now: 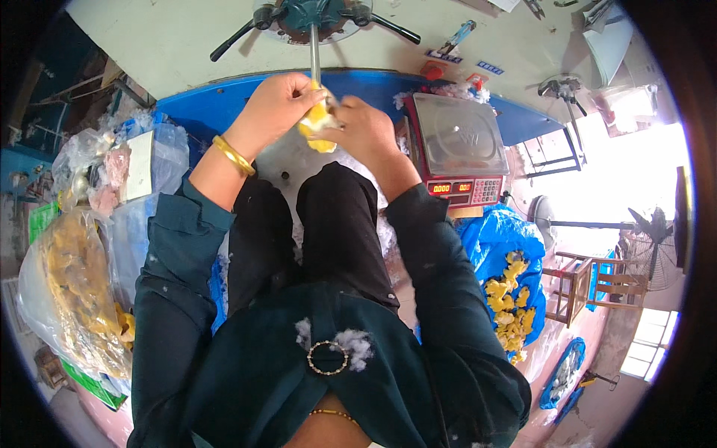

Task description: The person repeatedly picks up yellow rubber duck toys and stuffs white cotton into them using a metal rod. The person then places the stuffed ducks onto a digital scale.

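Note:
A small yellow plush piece [320, 119] with white fluff on it hangs at the lower end of a thin metal tube [314, 56]. My left hand [272, 108], with a gold bangle at the wrist, pinches the piece against the tube's tip between thumb and fingers. From the other side my right hand [366, 131] grips it with bent fingers; these are slightly blurred, and their tips are partly hidden by the fluff. The tube comes down from a dark green machine head [302, 11] with black handles.
Right of my hands stands a red weighing scale [459, 145]. A blue bag [489, 231] of yellow plush pieces lies below it. Clear bags [71, 291] with yellow contents fill the left side. A blue edge [224, 101] runs along the pale worktop. A fan [650, 239] and wooden chair [571, 287] stand far right.

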The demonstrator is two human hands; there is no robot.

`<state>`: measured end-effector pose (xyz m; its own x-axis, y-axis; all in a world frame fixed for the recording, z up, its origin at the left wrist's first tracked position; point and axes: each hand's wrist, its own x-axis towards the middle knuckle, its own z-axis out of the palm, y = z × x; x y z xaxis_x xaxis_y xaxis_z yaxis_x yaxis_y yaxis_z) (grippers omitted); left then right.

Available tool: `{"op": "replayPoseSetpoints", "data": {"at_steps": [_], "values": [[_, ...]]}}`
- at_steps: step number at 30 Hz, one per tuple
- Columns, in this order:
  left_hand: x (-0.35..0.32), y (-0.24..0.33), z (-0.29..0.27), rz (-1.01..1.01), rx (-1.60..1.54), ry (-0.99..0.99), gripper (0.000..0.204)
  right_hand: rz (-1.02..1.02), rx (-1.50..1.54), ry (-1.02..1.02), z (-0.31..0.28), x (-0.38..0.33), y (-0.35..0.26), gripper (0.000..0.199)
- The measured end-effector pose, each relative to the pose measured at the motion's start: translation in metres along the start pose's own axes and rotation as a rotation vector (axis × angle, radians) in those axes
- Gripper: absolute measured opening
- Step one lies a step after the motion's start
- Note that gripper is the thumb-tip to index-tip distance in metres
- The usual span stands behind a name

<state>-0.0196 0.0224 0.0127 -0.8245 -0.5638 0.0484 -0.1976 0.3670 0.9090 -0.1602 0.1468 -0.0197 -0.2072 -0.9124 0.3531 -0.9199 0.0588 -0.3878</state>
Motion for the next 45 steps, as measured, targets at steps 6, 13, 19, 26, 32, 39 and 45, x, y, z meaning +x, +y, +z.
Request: {"op": "replayPoseSetpoints", "data": {"at_steps": [6,13,19,26,32,39,45], "values": [[0.051,-0.007,-0.018,0.241,0.274,0.167,0.028,0.297,0.613,-0.466,-0.068,-0.003,-0.054,0.038],[0.04,0.003,-0.014,0.256,0.336,0.19,0.025,0.314,0.29,-0.073,-0.041,-0.003,-0.053,0.038],[0.007,0.016,0.001,0.238,0.38,0.219,0.021,0.293,0.247,0.117,-0.029,-0.008,-0.061,0.035],[-0.013,0.023,0.01,0.181,0.438,0.217,0.016,0.278,0.262,0.121,-0.019,-0.012,-0.056,0.03],[-0.022,0.026,0.013,0.209,0.471,0.216,0.016,0.298,0.289,0.109,-0.015,-0.015,-0.054,0.029],[-0.023,0.025,0.001,0.23,0.518,0.146,0.024,0.175,0.525,0.01,-0.013,-0.002,0.004,0.022],[-0.006,0.008,-0.009,0.164,0.273,0.078,0.034,0.117,0.762,0.139,0.012,0.035,0.03,0.026]]}}
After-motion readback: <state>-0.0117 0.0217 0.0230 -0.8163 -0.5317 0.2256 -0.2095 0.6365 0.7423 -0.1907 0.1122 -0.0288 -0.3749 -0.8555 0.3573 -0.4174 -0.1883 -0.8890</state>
